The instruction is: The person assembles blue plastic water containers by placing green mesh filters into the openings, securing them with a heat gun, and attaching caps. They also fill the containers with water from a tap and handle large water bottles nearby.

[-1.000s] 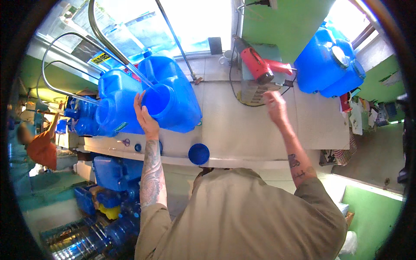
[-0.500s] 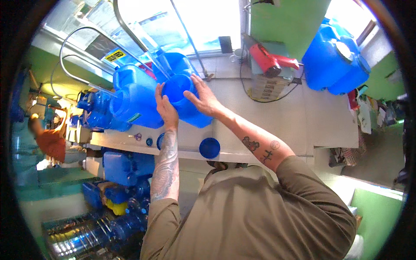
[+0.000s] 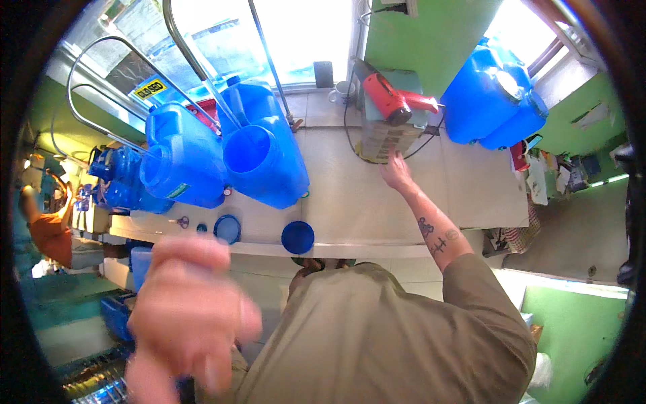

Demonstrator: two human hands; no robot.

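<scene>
My left hand (image 3: 192,310) is raised close to the camera, large and smeared by motion. Its fingers look bent, but whether they hold anything is unclear. Out over the counter, my right hand (image 3: 398,174) stretches its fingers toward the near side of a pale box (image 3: 393,138), at or just short of it. A red heat gun (image 3: 389,97) lies on top of that box. To the left of my right hand, a blue jug (image 3: 286,165) leans with its wide mouth open toward me and a pipe end at its mouth. A second blue jug (image 3: 192,158) stands beside it under another curved pipe.
Two round blue lids (image 3: 298,237) (image 3: 227,229) and a pair of scissors (image 3: 182,221) lie along the counter's front edge. More blue jugs (image 3: 481,101) stand at the right. A white mug (image 3: 342,93) is by the window. A person in orange (image 3: 50,236) is far left.
Both hands have let go of the open blue jug. My right hand moved right to the box under the heat gun; my left came back toward the camera. The view shifted slightly.
</scene>
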